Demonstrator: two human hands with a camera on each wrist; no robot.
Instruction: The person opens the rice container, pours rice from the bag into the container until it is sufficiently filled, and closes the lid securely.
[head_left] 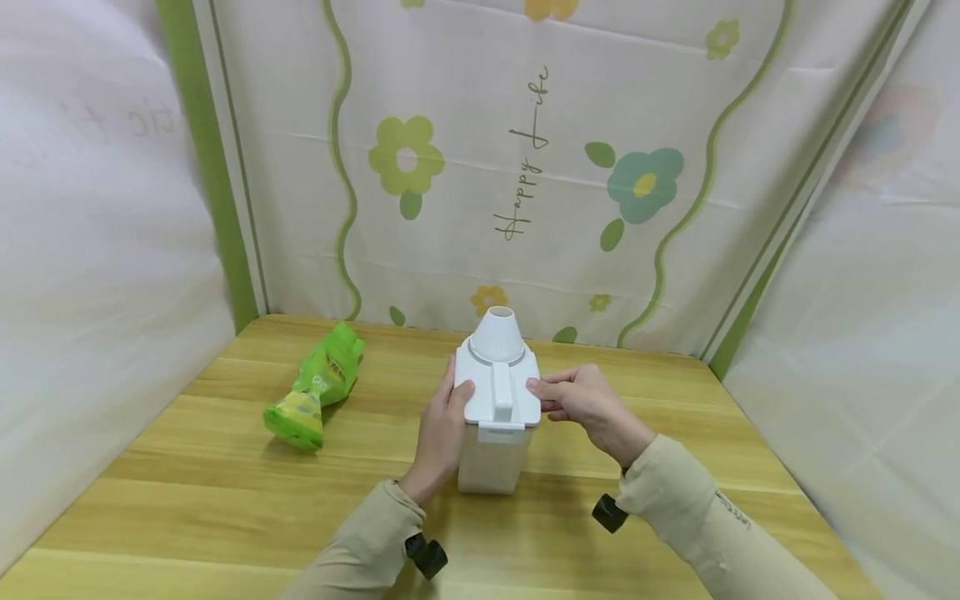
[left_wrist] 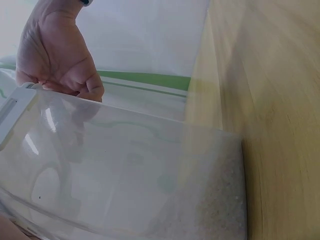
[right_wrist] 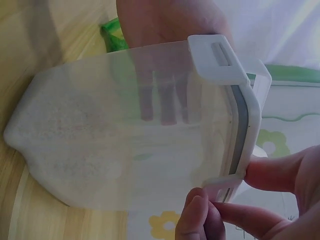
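A clear plastic storage container (head_left: pixel 491 463) stands upright on the table, capped by a white lid (head_left: pixel 481 375) with a raised handle and a white cone spout (head_left: pixel 497 337). Small pale grains (left_wrist: pixel 220 197), perhaps rice, fill its bottom. My left hand (head_left: pixel 441 429) grips the container's left side, thumb over the lid's edge; the right wrist view shows its fingers through the clear wall. At the lid's right edge, my right hand (head_left: pixel 587 408) pinches a white side latch (right_wrist: pixel 220 188) between thumb and fingers. Another white latch (right_wrist: pixel 214 57) lies flat against the container's front wall.
To the left on the wooden table (head_left: pixel 225 500) lies a crumpled green and yellow bag (head_left: pixel 322 379). Flower-printed fabric (head_left: pixel 450 208) hangs behind the table, and white fabric walls stand at both sides.
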